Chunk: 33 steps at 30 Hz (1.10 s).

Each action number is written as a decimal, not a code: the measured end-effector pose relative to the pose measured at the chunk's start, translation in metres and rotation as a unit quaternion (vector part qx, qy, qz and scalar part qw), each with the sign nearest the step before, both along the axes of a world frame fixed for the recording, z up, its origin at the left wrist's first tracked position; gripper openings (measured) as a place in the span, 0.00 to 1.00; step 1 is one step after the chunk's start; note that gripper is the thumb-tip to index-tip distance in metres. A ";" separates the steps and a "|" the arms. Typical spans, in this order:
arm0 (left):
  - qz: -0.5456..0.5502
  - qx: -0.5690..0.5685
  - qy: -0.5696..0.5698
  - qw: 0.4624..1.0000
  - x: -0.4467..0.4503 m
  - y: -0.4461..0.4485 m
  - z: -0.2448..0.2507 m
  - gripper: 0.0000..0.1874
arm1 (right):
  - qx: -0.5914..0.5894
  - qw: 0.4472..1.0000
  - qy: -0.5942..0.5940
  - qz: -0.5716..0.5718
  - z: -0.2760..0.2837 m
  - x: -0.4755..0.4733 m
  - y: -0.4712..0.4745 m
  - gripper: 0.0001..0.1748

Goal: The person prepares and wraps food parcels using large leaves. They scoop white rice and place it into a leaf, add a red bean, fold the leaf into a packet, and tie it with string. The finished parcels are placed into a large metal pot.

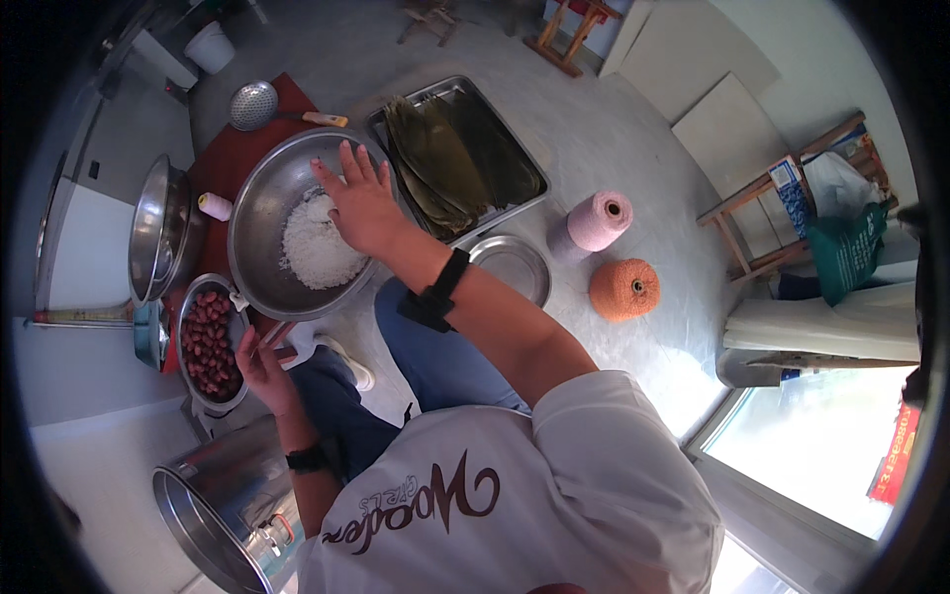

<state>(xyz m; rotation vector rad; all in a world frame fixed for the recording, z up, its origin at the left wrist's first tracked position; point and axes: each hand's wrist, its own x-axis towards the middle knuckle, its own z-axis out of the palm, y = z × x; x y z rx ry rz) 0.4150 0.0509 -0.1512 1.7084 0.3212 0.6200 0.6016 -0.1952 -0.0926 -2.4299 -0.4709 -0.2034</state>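
My right hand [365, 215] is over a large stainless steel bowl [260, 193], palm down with its fingers spread. White rice [315, 252] lies heaped in the bowl, and the hand hides part of it. I cannot tell whether the fingertips touch the bowl's inner wall. My left hand [263, 371] is beside the right rim of a smaller metal bowl [191, 386] of red dates [208, 334]. Its fingers are bent and apart, with nothing visible in them. Long dark green leaves [445, 156] lie in a rectangular metal tray [545, 174] right of the rice.
A skimmer [254, 105], a small thread spool [215, 206] and stacked metal bowls [152, 230] are on or around the red tabletop [223, 160]. A round metal plate [512, 267], pink cone [601, 221] and orange cone [625, 289] stand right. A large metal pot [230, 482] is lower left.
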 end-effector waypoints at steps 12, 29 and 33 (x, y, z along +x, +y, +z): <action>0.048 0.255 0.080 0.962 -0.062 0.033 -0.024 0.16 | 0.083 0.931 -0.030 -0.353 -0.244 -0.135 -0.319 0.21; 0.076 0.352 0.174 0.917 -0.079 0.062 -0.013 0.17 | -0.199 0.790 0.421 -0.398 -0.369 -0.198 -0.505 0.60; 0.053 0.377 0.162 0.911 -0.080 0.077 -0.021 0.16 | -0.235 0.794 0.399 -0.393 -0.365 -0.198 -0.497 0.65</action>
